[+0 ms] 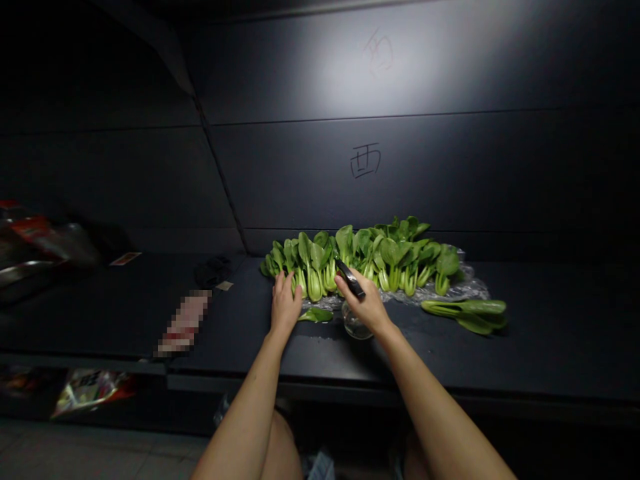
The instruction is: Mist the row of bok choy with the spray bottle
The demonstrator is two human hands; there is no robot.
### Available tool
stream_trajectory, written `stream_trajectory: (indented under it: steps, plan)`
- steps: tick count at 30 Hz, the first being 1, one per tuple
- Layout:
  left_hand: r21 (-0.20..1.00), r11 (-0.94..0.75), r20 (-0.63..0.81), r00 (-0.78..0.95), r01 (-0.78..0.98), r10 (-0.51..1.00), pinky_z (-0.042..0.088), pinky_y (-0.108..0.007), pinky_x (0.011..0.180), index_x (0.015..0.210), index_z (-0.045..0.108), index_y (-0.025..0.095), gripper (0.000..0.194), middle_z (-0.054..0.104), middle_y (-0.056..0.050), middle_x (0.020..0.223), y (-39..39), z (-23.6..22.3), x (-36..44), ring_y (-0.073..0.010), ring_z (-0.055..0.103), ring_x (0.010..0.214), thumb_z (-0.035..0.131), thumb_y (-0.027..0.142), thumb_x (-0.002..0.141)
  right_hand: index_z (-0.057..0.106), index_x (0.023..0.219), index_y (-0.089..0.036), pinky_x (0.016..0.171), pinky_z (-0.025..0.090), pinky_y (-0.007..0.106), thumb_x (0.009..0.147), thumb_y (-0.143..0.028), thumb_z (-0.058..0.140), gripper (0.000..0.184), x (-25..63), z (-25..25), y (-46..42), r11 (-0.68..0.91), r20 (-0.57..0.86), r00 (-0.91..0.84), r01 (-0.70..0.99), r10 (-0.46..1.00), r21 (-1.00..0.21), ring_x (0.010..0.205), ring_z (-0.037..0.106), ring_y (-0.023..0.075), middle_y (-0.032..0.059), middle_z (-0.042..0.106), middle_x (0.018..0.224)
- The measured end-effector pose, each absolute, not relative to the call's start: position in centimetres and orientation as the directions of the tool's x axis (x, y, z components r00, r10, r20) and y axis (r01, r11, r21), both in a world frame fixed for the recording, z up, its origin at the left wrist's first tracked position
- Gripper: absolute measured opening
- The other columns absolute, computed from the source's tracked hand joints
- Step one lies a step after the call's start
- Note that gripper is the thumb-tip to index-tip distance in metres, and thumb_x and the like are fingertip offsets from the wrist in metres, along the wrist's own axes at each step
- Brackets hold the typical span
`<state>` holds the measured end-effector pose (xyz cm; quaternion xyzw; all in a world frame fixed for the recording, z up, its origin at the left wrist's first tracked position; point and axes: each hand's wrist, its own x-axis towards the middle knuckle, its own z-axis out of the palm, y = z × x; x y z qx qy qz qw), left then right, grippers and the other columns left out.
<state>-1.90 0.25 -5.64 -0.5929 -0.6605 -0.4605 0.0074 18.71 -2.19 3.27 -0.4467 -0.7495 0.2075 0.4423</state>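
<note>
Greens [395, 253] lie along plastic wrap [470, 287] on the shelf [320, 360]; they should be light, with leaves that bruise easily, so firm stems suit holding. The left hand [286, 307], fingers slightly spread, meets the row's left end; the right hand [369, 303] grips a spray bottle [351, 280].

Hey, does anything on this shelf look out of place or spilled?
Yes. A loose leaf lies between the left hand and the spray bottle, and a bok choy plant lies on its side at right, while the main row stands leaves-up. Small drops, apparently water, dot the shelf.
</note>
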Motion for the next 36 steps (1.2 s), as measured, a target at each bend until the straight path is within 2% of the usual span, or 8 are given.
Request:
stream_trajectory:
  steps: [5,10,17,22,28,32,36]
  plan:
    - [0.601,-0.125,0.572,-0.316,0.789,0.757,0.033,-0.051,0.111,0.128,0.054,0.017,0.043,0.045,-0.015,0.143,0.6,-6.0,-1.8,-0.0296,0.037,0.137,0.045,0.029,0.087,0.063,0.091,-0.02,0.069,0.045,0.025,0.09,-0.051,0.046,0.035,18.6,3.0,-2.0,0.509,0.464,-0.216,0.447,0.859,-0.735,0.075,0.064,0.0185,0.0038,0.068,0.08]
    - [0.609,-0.116,0.552,-0.314,0.785,0.773,0.032,-0.05,0.112,0.129,0.053,0.013,0.045,0.042,-0.018,0.145,0.6,-5.8,-1.7,-0.0301,0.035,0.138,0.044,0.029,0.088,0.063,0.093,-0.019,0.071,0.045,0.025,0.09,-0.05,0.046,0.035,18.6,2.6,-1.7,0.522,0.476,-0.218,0.425,0.852,-0.74,0.076,0.063,0.0181,0.0043,0.069,0.083]
    - [0.605,-0.129,0.576,-0.32,0.786,0.753,0.034,-0.049,0.112,0.128,0.054,0.016,0.043,0.045,-0.015,0.144,0.7,-6.1,-1.7,-0.0289,0.037,0.137,0.045,0.029,0.087,0.063,0.09,-0.019,0.064,0.043,0.024,0.09,-0.051,0.045,0.037,18.6,2.4,-1.5,0.536,0.483,-0.232,0.399,0.844,-0.744,0.067,0.059,0.0158,0.0018,0.064,0.073]
    - [0.608,-0.121,0.569,-0.325,0.785,0.755,0.034,-0.049,0.112,0.128,0.054,0.017,0.044,0.044,-0.015,0.144,0.6,-6.2,-1.6,-0.0294,0.035,0.138,0.045,0.029,0.087,0.062,0.089,-0.019,0.065,0.043,0.024,0.09,-0.05,0.046,0.035,18.5,2.5,-1.7,0.527,0.469,-0.241,0.397,0.85,-0.751,0.069,0.06,0.0163,0.0021,0.065,0.075]
    - [0.634,-0.105,0.536,-0.337,0.767,0.774,0.032,-0.048,0.113,0.129,0.053,0.015,0.045,0.039,-0.017,0.147,0.5,-5.8,-1.5,-0.0297,0.033,0.139,0.045,0.028,0.087,0.062,0.087,-0.019,0.068,0.045,0.025,0.091,-0.048,0.045,0.034,18.2,2.9,-2.2,0.537,0.456,-0.283,0.436,0.844,-0.722,0.075,0.063,0.0185,0.0035,0.067,0.079]
    - [0.653,-0.097,0.525,-0.357,0.751,0.773,0.031,-0.047,0.113,0.132,0.049,0.013,0.048,0.033,-0.019,0.15,0.3,-5.7,-1.5,-0.0303,0.03,0.141,0.045,0.028,0.087,0.063,0.092,-0.02,0.071,0.045,0.026,0.091,-0.048,0.046,0.033,18.1,3.0,-2.4,0.566,0.447,-0.349,0.452,0.824,-0.69,0.079,0.065,0.0193,0.0042,0.069,0.085]
    - [0.677,-0.097,0.534,-0.395,0.73,0.748,0.032,-0.046,0.113,0.134,0.046,0.013,0.05,0.036,-0.019,0.149,0.4,-5.9,-1.9,-0.0294,0.03,0.141,0.046,0.029,0.087,0.063,0.098,-0.02,0.072,0.045,0.026,0.09,-0.047,0.048,0.033,17.8,2.9,-2.6,0.588,0.437,-0.396,0.477,0.807,-0.654,0.082,0.065,0.0192,0.0052,0.07,0.09]
